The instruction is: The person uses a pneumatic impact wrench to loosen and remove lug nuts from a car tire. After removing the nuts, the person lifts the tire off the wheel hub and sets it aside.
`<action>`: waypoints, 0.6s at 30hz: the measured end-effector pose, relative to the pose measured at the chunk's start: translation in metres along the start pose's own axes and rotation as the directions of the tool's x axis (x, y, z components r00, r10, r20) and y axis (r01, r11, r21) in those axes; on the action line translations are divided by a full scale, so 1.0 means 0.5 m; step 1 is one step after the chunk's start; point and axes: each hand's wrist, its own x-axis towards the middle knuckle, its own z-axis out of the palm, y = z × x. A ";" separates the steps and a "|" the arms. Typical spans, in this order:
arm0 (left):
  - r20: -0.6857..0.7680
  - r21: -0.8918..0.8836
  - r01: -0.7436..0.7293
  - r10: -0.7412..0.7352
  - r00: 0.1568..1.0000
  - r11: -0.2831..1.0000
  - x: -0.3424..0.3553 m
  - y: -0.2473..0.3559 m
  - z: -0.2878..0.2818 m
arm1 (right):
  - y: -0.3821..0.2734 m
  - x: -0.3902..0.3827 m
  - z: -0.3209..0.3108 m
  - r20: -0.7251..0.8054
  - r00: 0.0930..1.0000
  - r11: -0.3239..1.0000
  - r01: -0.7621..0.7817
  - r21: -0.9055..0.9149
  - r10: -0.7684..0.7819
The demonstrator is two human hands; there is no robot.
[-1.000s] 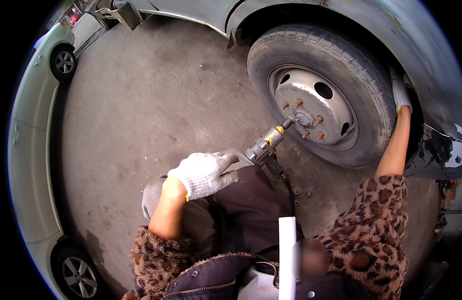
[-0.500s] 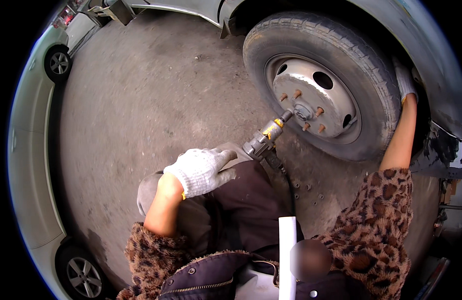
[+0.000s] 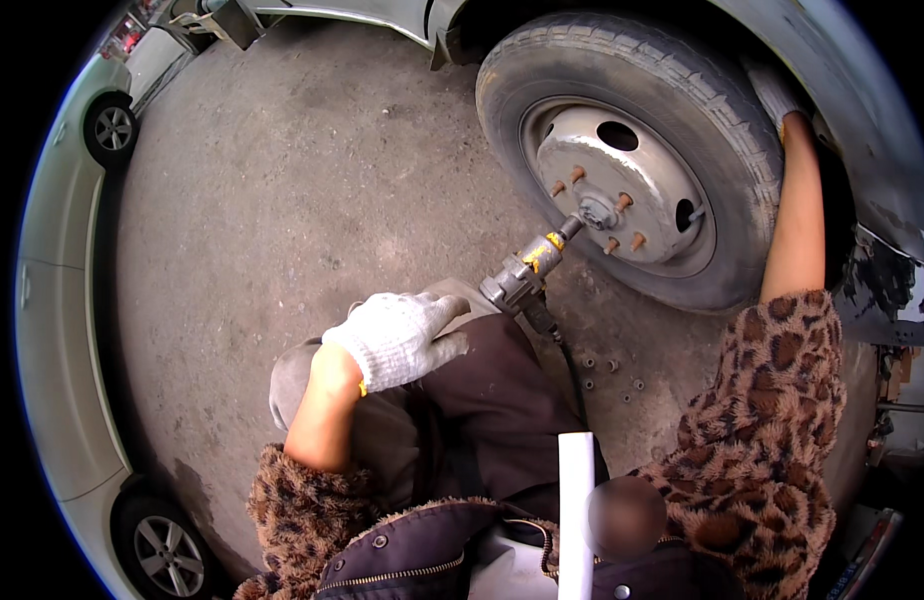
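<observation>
Left hand [image 3: 397, 341]: gloved, thumb spread from the fingers, over the bent leg [image 3: 512, 385]. Right hand [image 3: 773, 92]: gloved, reaching in at the tyre's [image 3: 747, 150] far right side, fingers hidden, can't tell grip. Wheel [image 3: 642, 185] sits between the hands, ahead of the left; studs [image 3: 625, 203] bare. Impact wrench [image 3: 522, 270] just right of left fingertips, socket [image 3: 571, 227] toward hub [image 3: 597, 209], contact unclear. Loose nuts [image 3: 613, 366] on floor [image 3: 272, 190], right of left hand.

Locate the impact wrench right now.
Head view, near centre: the impact wrench is between the gloved left hand and the wheel, socket end toward the hub.
</observation>
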 end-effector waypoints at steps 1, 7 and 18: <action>0.004 0.011 0.009 -0.009 1.000 1.000 -0.001 0.001 0.004 | -0.017 -0.008 -0.001 -0.004 1.000 1.000 0.002 -0.002 -0.002; 0.013 0.017 0.021 -0.021 1.000 1.000 0.004 0.016 0.013 | -0.057 -0.028 -0.013 -0.057 0.998 1.000 0.002 -0.008 -0.003; -0.001 0.014 0.016 -0.016 1.000 1.000 0.005 0.027 0.013 | -0.077 -0.050 -0.038 -0.038 0.999 0.999 0.014 -0.036 -0.016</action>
